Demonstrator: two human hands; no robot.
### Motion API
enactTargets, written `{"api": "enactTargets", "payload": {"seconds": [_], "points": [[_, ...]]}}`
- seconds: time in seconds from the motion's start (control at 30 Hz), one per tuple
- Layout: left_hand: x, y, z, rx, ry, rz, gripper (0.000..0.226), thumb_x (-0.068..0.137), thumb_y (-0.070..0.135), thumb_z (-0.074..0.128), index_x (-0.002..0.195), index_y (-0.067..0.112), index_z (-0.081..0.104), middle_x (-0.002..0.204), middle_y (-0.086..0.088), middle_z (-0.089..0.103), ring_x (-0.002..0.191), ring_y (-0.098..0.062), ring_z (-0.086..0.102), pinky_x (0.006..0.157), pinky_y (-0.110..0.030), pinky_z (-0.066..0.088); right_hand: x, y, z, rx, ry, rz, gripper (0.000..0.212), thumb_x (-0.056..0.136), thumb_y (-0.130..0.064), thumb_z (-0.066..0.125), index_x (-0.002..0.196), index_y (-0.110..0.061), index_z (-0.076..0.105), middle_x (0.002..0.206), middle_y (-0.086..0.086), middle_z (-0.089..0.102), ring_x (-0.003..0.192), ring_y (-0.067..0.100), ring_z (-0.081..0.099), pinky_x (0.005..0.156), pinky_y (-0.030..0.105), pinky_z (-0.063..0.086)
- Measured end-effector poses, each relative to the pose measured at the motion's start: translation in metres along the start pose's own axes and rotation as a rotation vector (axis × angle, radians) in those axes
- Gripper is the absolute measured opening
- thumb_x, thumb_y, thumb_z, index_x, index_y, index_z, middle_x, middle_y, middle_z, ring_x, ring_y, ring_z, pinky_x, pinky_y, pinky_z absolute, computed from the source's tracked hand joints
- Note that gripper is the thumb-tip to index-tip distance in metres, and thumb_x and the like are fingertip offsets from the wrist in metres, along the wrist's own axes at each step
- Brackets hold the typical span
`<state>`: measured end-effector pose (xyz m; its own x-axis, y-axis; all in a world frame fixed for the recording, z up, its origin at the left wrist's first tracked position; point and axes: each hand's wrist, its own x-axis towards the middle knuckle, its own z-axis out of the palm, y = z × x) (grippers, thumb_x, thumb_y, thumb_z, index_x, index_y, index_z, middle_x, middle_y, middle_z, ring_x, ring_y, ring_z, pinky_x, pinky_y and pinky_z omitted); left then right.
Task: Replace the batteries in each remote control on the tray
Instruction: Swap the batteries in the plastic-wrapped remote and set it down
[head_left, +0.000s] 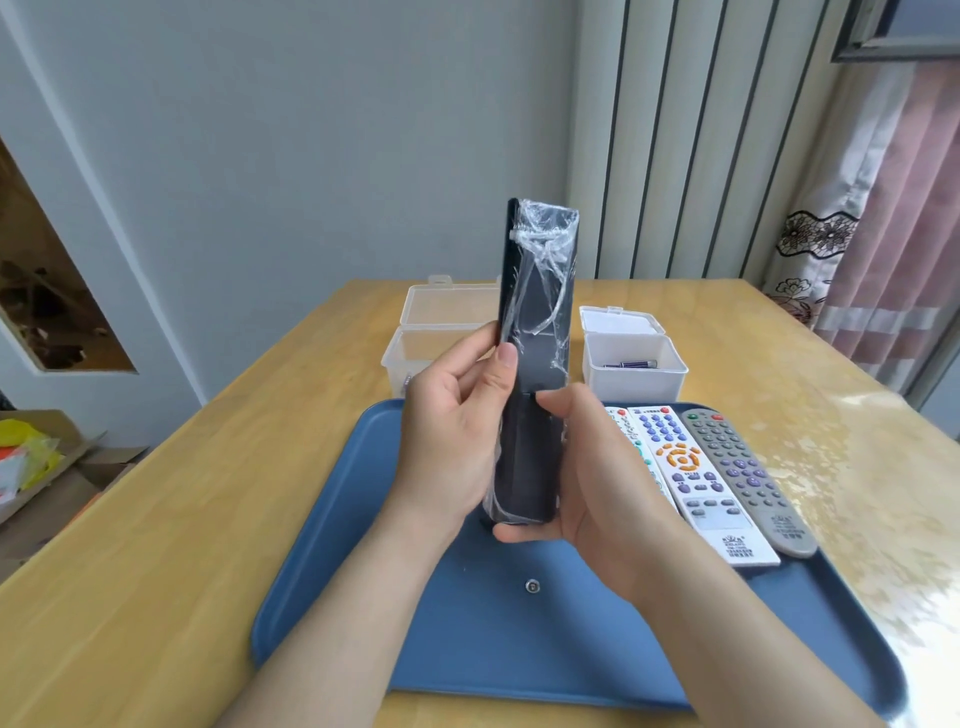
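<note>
1. Wooden table (208, 519) against a grey wall, with a ribbed panel and a curtain to the right. Blue tray (415, 649) sits at the near edge.
2. Black remote (540, 322) is off the tray, held upright above it. Its back faces the camera and it is wrapped in crinkled clear film (540, 249).
3. Left hand (447, 441): fingers curled round the remote's left edge, thumb (506, 358) laid on the back just above a seam across the casing.
4. Right hand (597, 483): cradles the lower end, fingers under the base, thumb (556, 402) pressed at the seam. Neither hand is free.
5. Judgement: the step in hand is sliding off the battery cover (524, 457), the panel below the seam. The cover looks seated.
6. Method: anchor the upper body with the left hand. Push the right thumb along the length toward the base, not inward.
7. Risk: the film appears to cross the seam and may bind the cover, so tear it there first if the cover resists. The film also looks slick, so the thumb may slip.
8. Work low over the tray so the cover and cells land on it.
9. Waiting, face up on the tray's right side: white remote (696, 483), grey remote (748, 478) and a third remote (631, 441), partly hidden.
10. Right clear box (634, 382) behind the tray holds batteries (631, 365). Left clear box (415, 353) has its lid up; contents unclear.
11. Small round metal piece (532, 586) lies on the tray; cannot identify it.
</note>
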<state>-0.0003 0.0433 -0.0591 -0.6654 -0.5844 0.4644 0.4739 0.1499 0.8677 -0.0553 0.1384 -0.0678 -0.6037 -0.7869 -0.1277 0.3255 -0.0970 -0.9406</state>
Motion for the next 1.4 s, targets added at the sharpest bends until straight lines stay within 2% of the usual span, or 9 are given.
{"api": "enactTargets", "payload": {"seconds": [0.23, 0.37, 0.5, 0.6, 0.77, 0.9, 1.03, 1.17, 1.4], "points": [[-0.002, 0.0, 0.002, 0.095, -0.11, 0.089, 0.028, 0.099, 0.01, 0.049, 0.121, 0.024, 0.06, 0.109, 0.011, 0.073, 0.105, -0.01, 0.067, 0.09, -0.024, 0.05, 0.003, -0.001, -0.007, 0.096, -0.118, 0.13, 0.053, 0.076, -0.04, 0.044, 0.115, -0.012, 0.066, 0.103, 0.009, 0.068, 0.093, 0.03, 0.063, 0.078, 0.047, 0.056], [-0.004, -0.002, 0.002, 0.183, -0.191, 0.095, 0.036, 0.098, 0.015, 0.052, 0.132, 0.028, 0.053, 0.118, 0.008, 0.069, 0.107, -0.015, 0.067, 0.093, -0.037, 0.051, 0.002, -0.005, -0.008, 0.23, -0.185, 0.151, 0.048, 0.076, -0.031, 0.038, 0.109, -0.015, 0.07, 0.107, 0.008, 0.071, 0.093, 0.03, 0.065, 0.096, 0.054, 0.047], [-0.003, 0.004, -0.006, 0.536, -0.207, 0.293, 0.043, 0.081, 0.016, 0.067, 0.117, 0.036, 0.053, 0.121, 0.014, 0.054, 0.109, -0.011, 0.054, 0.083, -0.023, 0.049, 0.002, -0.01, -0.013, 0.313, -0.182, 0.101, 0.043, 0.073, -0.025, 0.038, 0.104, -0.021, 0.067, 0.106, 0.006, 0.068, 0.096, 0.028, 0.065, 0.094, 0.053, 0.048], [-0.004, 0.002, -0.008, 0.847, -0.239, 0.406, 0.034, 0.07, 0.022, 0.076, 0.1, 0.03, 0.061, 0.121, 0.012, 0.049, 0.11, -0.009, 0.048, 0.088, -0.026, 0.047, 0.003, -0.012, -0.017, 0.345, -0.173, 0.086, 0.05, 0.07, -0.023, 0.038, 0.11, -0.019, 0.068, 0.106, 0.005, 0.064, 0.101, 0.024, 0.062, 0.086, 0.047, 0.05], [-0.004, -0.007, -0.007, 0.875, -0.169, 0.358, 0.041, 0.065, 0.021, 0.084, 0.096, 0.031, 0.059, 0.12, 0.014, 0.045, 0.115, -0.005, 0.04, 0.091, -0.032, 0.048, 0.002, -0.011, -0.015, 0.312, -0.179, 0.08, 0.046, 0.076, -0.026, 0.041, 0.115, -0.017, 0.066, 0.106, 0.006, 0.063, 0.103, 0.023, 0.063, 0.082, 0.045, 0.053], [-0.002, -0.003, -0.008, 0.862, -0.058, 0.369, 0.039, 0.06, 0.022, 0.087, 0.09, 0.028, 0.062, 0.113, 0.012, 0.041, 0.106, -0.004, 0.039, 0.085, -0.019, 0.04, 0.003, -0.009, -0.015, 0.274, -0.153, 0.082, 0.044, 0.089, -0.041, 0.047, 0.123, -0.018, 0.064, 0.114, 0.012, 0.065, 0.097, 0.021, 0.068, 0.083, 0.045, 0.055], [-0.003, 0.011, -0.004, 0.464, -0.153, 0.139, 0.035, 0.067, 0.006, 0.08, 0.082, 0.028, 0.058, 0.085, 0.0, 0.064, 0.077, -0.018, 0.062, 0.07, -0.026, 0.052, 0.008, -0.006, -0.018, 0.239, -0.042, 0.021, 0.035, 0.098, -0.041, 0.049, 0.124, -0.021, 0.061, 0.116, 0.008, 0.071, 0.097, 0.019, 0.071, 0.076, 0.043, 0.058], [0.005, 0.028, -0.02, 0.06, -0.175, -0.087, 0.021, 0.082, -0.004, 0.066, 0.093, 0.014, 0.063, 0.067, -0.001, 0.068, 0.057, -0.016, 0.064, 0.058, -0.022, 0.052, 0.008, -0.008, -0.023, 0.155, 0.114, -0.034, 0.022, 0.099, -0.029, 0.053, 0.111, -0.017, 0.066, 0.095, 0.008, 0.073, 0.073, 0.02, 0.07, 0.053, 0.031, 0.056], [0.008, 0.025, -0.053, 0.649, -0.885, -0.425, 0.024, 0.087, 0.008, 0.06, 0.096, 0.023, 0.076, 0.075, 0.0, 0.063, 0.07, -0.01, 0.054, 0.071, -0.022, 0.047, 0.008, -0.01, -0.028, 0.122, 0.16, -0.086, 0.018, 0.099, -0.023, 0.053, 0.108, -0.013, 0.064, 0.094, 0.011, 0.073, 0.066, 0.019, 0.067, 0.047, 0.03, 0.053]]}}
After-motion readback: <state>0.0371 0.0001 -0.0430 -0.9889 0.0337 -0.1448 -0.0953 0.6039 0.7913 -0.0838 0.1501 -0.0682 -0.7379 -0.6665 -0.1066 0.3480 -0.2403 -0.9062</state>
